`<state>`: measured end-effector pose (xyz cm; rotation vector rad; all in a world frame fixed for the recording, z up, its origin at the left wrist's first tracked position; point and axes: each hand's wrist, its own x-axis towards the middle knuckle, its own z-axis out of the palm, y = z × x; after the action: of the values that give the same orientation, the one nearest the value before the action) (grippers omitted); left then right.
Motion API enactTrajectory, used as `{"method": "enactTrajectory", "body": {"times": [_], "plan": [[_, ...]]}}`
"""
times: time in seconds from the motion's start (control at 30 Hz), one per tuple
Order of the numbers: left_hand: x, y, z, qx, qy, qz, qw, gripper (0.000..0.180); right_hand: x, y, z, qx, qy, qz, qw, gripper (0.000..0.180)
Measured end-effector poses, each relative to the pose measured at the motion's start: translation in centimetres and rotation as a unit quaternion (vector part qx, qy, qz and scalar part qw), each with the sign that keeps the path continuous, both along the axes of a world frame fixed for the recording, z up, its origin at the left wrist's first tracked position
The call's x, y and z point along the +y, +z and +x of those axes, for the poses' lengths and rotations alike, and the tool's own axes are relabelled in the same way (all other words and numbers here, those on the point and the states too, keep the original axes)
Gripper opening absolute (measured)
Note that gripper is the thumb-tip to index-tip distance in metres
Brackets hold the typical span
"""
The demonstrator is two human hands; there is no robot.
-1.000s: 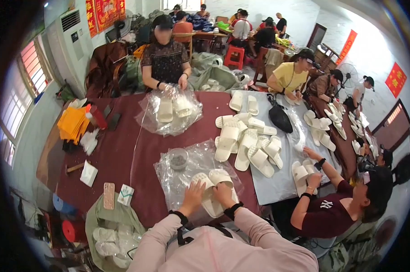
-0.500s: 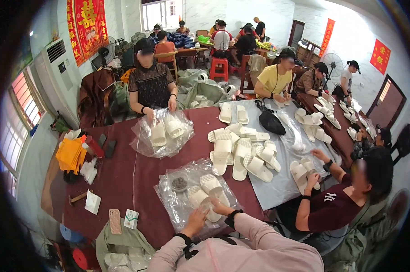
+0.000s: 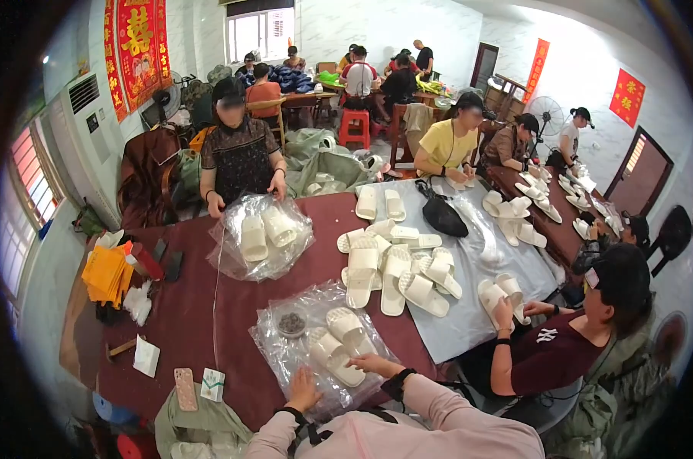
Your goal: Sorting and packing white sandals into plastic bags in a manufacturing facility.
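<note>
A pair of cream slippers [image 3: 333,353] lies side by side on a stack of clear plastic bags [image 3: 273,340] at the table's near edge. My left hand [image 3: 303,391] rests on the near left part of the bags, fingers spread and holding nothing. Over the near ends of the slippers reaches my right hand [image 3: 372,366], its fingers stretched out and touching the slippers. Just beyond, on the same bags, stands a small clear tub [image 3: 292,324] of dark grey bits.
Loose slippers [image 3: 396,268] are heaped right of the bags. Across the table [image 3: 231,329], a person stands by bagged slippers [image 3: 266,233]; another at right handles slippers. A hammer [image 3: 120,349], white box [image 3: 146,356], phone [image 3: 185,389] and orange packets [image 3: 106,274] lie left.
My left hand has left the slippers and moved left onto the bags. My right hand stays at the slippers. The person opposite has drawn their hands back slightly from the bagged pair.
</note>
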<state>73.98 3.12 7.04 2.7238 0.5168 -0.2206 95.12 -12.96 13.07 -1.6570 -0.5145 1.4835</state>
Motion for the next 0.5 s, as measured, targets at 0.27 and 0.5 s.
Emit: {"method": "enactTrajectory", "body": {"times": [0.27,0.5], "plan": [[2.7,0.2,3.5,0.011,0.062,0.031,0.998,0.076,4.0,5.6,1.0,-0.152,-0.102,0.150,0.972,0.032],[3.5,2.2,5.7,0.089,0.068,-0.006,0.994,0.061,4.6,9.5,1.1,-0.297,-0.101,0.167,0.935,0.029]]}}
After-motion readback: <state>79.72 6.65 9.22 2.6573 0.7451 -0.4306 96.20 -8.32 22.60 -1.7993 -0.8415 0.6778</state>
